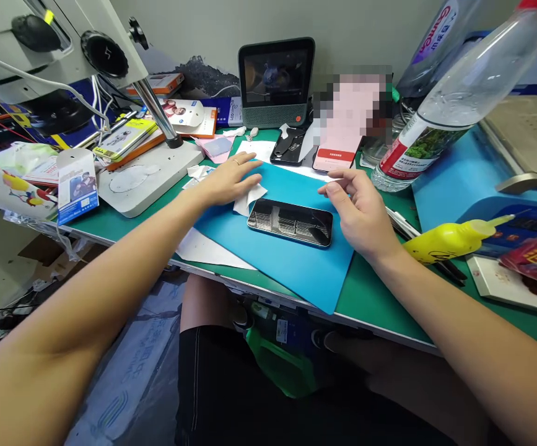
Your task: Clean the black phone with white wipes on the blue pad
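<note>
A dark smartphone (290,223) lies flat with its glossy screen up on a blue mat (314,272), reflecting light-coloured lines. My left hand (231,176) is open, fingers stretched out over the mat's far left edge. Beside and partly under it is a crumpled white tissue (249,197). To the right of the phone, apart from it, my right hand (361,214) has its fingers curled and the thumb close to the index finger. Whatever may be between those fingertips is hidden or too small to make out.
A smart display (276,80) stands at the back, with a black phone (288,146) before it. On the left is a microscope stand (152,176). A water bottle (440,124), a yellow squeeze bottle (449,241) and a blue machine (463,186) crowd the right.
</note>
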Tool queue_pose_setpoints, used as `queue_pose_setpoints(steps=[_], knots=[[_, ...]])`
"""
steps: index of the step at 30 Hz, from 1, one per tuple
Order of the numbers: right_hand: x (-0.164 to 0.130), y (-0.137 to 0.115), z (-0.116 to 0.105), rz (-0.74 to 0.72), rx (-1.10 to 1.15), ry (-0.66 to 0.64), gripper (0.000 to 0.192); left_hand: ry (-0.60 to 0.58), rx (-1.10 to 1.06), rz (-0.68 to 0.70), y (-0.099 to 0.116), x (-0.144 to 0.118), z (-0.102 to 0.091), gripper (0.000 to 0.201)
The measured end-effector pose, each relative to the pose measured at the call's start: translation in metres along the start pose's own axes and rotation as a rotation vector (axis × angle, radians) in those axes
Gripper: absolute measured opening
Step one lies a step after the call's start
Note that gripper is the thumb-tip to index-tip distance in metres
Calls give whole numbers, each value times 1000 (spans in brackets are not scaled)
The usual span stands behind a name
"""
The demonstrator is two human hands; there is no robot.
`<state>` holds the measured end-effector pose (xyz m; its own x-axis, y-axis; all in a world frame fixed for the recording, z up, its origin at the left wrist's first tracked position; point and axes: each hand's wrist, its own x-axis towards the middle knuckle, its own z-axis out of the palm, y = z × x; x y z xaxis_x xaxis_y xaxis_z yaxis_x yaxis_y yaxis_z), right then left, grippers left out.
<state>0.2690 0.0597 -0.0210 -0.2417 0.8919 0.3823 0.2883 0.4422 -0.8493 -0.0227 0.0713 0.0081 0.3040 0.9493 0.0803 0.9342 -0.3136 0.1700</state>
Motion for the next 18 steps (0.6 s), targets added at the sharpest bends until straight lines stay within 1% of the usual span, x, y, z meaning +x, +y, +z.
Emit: queue_pose_setpoints(steps=[2,4,6,9,11,14,16,18], knots=[[-1,-1,0,2,-39,-17,32,65,-74,62,-6,1,14,62],[-3,-4,1,-9,-87,-38,30,149,-136,73,-12,0,24,49],[-4,-6,2,-9,-127,-55,28,230,-189,46,-18,0,28,34],[-4,-11,3,1,-200,-60,25,299,-263,28,-27,1,28,31],[-2,-17,2,-33,-286,-84,23,324,-346,45,-30,2,26,31],[4,-34,7,-170,-432,-200,20,318,-527,57,-31,3,24,24],[11,-47,17,-246,-504,-306,22,299,-615,60,-28,2,22,17],[19,-56,31,-262,-568,-419,24,285,-645,65,-26,1,20,13]])
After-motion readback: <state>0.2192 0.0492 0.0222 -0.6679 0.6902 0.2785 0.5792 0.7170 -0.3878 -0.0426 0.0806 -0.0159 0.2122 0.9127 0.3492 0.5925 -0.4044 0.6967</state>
